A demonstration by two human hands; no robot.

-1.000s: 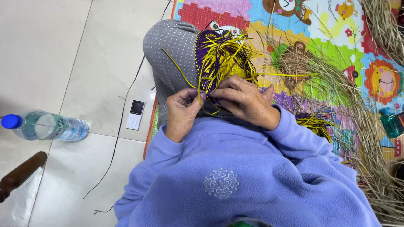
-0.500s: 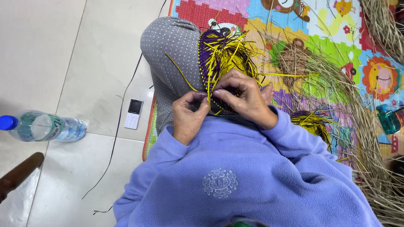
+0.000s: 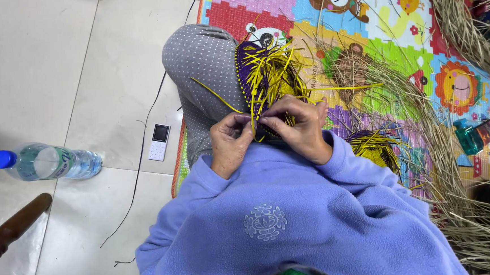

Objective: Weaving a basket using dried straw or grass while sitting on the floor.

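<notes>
Colourful play mat [image 3: 397, 26] at 1 o'clock, with dry straw [image 3: 456, 158] heaped at 3 o'clock. Purple and yellow woven piece [image 3: 267, 76] resting on the grey knee just above centre. Left hand [image 3: 229, 144] and right hand [image 3: 300, 129] both closed, pinching yellow strips [image 3: 253, 117] together. Water bottle [image 3: 45, 162] lying at 9 o'clock, small phone [image 3: 159, 141] nearer to centre.

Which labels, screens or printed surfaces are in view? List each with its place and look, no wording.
Water bottle: lying on the floor tiles at left, clear plastic, blue cap, pale wraparound label.
Small phone: flat on the tiles beside the mat's edge, white, oblong, dark screen.
Play mat: under the straw, bright squares with printed cartoon animals.
</notes>
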